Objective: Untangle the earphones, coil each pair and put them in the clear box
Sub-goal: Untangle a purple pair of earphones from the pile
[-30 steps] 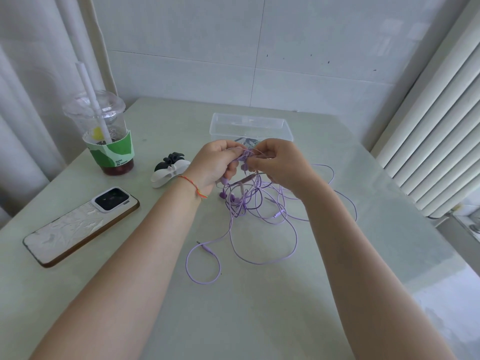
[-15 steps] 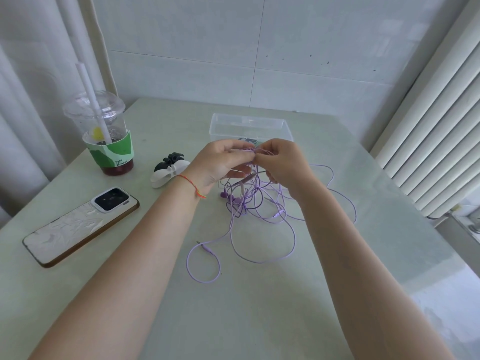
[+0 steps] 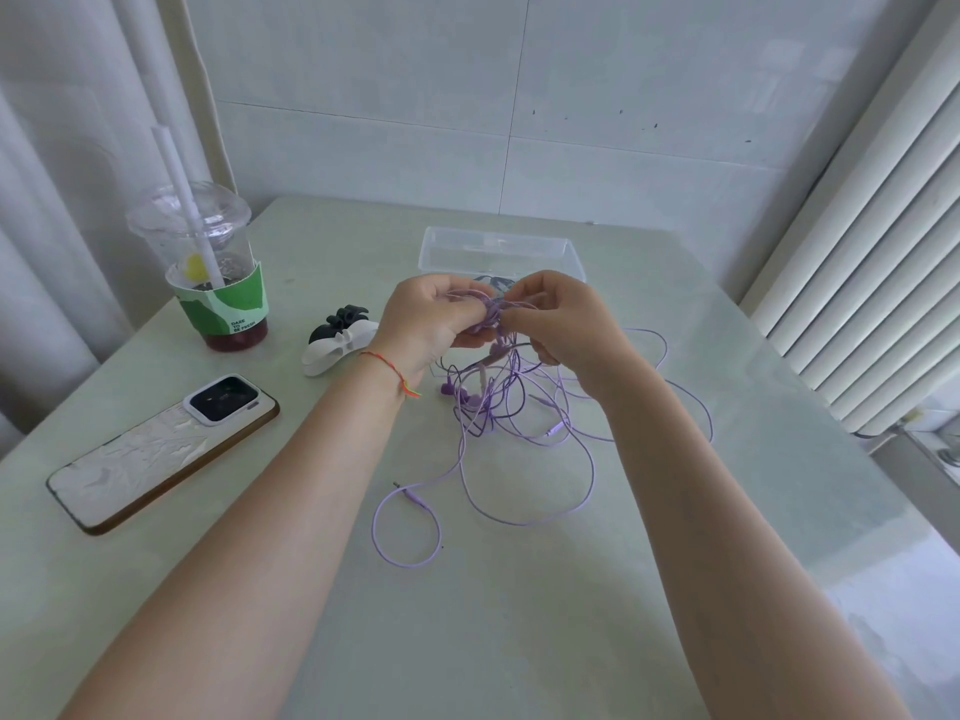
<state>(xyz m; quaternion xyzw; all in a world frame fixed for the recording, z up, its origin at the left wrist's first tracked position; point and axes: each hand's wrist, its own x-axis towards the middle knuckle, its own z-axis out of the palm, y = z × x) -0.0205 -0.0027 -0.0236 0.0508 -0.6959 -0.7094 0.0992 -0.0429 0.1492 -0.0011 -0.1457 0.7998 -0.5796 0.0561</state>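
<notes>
left hand (image 3: 434,324): raised above the tabletop (image 3: 519,615), fingers curled round a bunch of purple cord at the knot; red string bracelet on the wrist
right hand (image 3: 558,319): fingertips pinching cord at the same knot, just beside the left hand, nearly touching it
earphones (image 3: 511,407): purple tangle, top bunched between both hands, the rest hanging down and spread in loose loops on the tabletop; one plug end (image 3: 410,493) lies free toward the near side
change: over the last second both hands have closed in on the knot and lifted slightly; the right hand's pinch has shifted to the top of the bunch; the loops on the tabletop have hardly moved
meaning: still the untangling step, early; no strand looks freed, nothing coiled yet
clear box (image 3: 519,246): open, just behind the hands; something dark shows at its near edge, can't tell what it is or whether it lies inside
next, likely: pull one strand out of the knot with the right hand while the left holds the bunch
risk: tugging could tighten the knot
rest: iced drink cup (image 3: 215,272) with straw, phone (image 3: 161,452) lying back up, black-and-white hair clip (image 3: 340,337), all left of the hands
</notes>
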